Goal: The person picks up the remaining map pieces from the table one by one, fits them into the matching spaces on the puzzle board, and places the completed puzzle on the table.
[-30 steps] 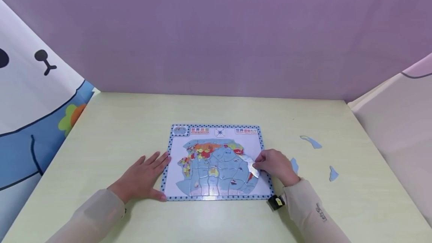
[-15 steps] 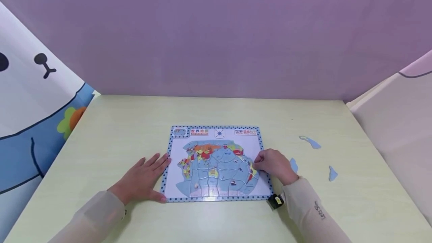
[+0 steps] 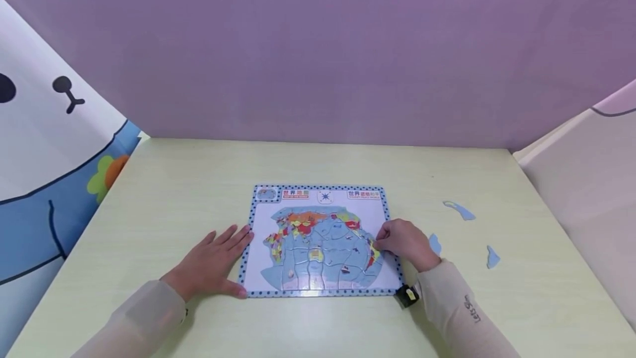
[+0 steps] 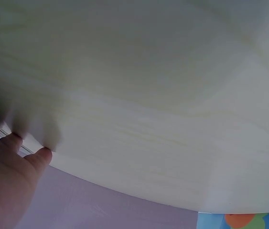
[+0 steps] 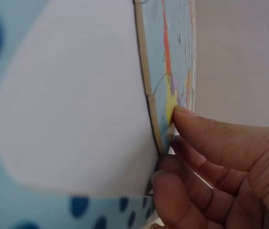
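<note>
A world map jigsaw puzzle [image 3: 308, 269] lies on the table in a board [image 3: 260, 225] with a blue dotted border. My left hand [image 3: 211, 264] rests with spread, straight fingers along the board's left edge; its fingertips [image 4: 43, 152] show in the left wrist view. At the map's right side my right hand [image 3: 404, 243] pinches a puzzle piece [image 5: 170, 102] with yellow and blue print. The thumb presses on its printed face and the curled fingers are at its outer edge, over the white part of the board. That piece sits level with the neighbouring pieces, against the piece above it.
Loose light-blue puzzle pieces lie right of the board: a long one [image 3: 461, 210], a small one [image 3: 492, 257] and one beside the right wrist [image 3: 434, 244]. A small black block [image 3: 407, 295] is at the right cuff, by the board's lower right corner. A purple wall [image 3: 318, 70] stands behind the table.
The piece under my right hand has gone from tilted and glaring white to lying flat, its yellow and red print now visible. The left hand has stayed on the board's edge.
</note>
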`<state>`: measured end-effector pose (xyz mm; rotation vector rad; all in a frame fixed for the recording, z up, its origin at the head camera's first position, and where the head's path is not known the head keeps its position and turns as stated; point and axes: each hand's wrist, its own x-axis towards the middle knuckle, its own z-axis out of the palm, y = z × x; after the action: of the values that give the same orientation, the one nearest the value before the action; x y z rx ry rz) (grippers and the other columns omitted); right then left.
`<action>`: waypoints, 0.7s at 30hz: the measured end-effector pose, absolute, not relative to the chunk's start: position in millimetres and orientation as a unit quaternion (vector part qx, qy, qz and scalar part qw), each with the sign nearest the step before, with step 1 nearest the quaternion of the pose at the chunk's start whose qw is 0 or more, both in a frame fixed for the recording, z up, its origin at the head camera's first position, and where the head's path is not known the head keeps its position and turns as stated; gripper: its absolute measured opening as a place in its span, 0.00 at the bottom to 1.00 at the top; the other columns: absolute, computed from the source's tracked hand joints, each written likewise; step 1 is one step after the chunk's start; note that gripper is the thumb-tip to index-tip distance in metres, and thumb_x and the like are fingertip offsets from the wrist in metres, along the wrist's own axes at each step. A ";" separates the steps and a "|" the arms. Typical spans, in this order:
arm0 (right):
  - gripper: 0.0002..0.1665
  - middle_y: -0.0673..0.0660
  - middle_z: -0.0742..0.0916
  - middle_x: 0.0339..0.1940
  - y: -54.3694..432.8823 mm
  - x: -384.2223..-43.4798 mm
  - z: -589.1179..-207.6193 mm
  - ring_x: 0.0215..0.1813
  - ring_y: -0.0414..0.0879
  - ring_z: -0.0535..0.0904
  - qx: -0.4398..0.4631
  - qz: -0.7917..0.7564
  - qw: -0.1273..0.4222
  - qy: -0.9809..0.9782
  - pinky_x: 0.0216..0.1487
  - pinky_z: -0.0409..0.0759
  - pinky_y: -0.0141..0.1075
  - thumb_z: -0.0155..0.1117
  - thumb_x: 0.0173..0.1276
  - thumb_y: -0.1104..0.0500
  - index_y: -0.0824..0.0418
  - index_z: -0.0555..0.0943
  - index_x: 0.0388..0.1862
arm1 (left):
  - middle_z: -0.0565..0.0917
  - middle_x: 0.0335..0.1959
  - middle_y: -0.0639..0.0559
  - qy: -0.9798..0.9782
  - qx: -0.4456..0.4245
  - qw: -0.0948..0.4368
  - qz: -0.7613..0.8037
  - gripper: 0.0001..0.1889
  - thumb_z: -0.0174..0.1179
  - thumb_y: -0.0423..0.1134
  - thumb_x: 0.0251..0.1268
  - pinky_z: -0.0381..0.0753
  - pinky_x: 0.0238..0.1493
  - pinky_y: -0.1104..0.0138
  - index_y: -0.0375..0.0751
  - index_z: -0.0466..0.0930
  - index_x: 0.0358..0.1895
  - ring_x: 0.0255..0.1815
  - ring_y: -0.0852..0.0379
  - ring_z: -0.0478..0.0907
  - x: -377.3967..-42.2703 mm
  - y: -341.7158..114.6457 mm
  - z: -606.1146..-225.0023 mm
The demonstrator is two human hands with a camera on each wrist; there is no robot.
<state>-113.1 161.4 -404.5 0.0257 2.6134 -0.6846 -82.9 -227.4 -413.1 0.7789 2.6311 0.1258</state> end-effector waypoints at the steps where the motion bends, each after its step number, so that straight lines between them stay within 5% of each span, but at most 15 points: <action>1: 0.05 0.50 0.82 0.25 161.2 -113.0 -404.6 0.29 0.44 0.75 0.009 -0.248 0.218 0.944 0.32 0.72 0.35 0.71 0.58 0.59 0.60 0.83 0.28 | 0.55 0.75 0.41 0.939 0.277 0.197 0.043 0.60 0.59 0.76 0.43 0.51 0.67 0.37 0.35 0.56 0.73 0.75 0.37 0.48 -83.0 -227.5 -412.9; 21: 0.08 0.52 0.84 0.32 168.0 -112.0 -393.6 0.34 0.47 0.75 0.010 -0.229 0.221 0.948 0.35 0.74 0.40 0.70 0.60 0.58 0.61 0.84 0.35 | 0.55 0.75 0.40 0.938 0.285 0.189 0.052 0.60 0.56 0.77 0.43 0.52 0.67 0.38 0.34 0.56 0.73 0.74 0.36 0.48 -83.3 -228.8 -415.1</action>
<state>-112.0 168.0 -393.6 0.0268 2.6206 -0.6338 -83.3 -228.8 -415.1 0.7999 2.6380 0.1476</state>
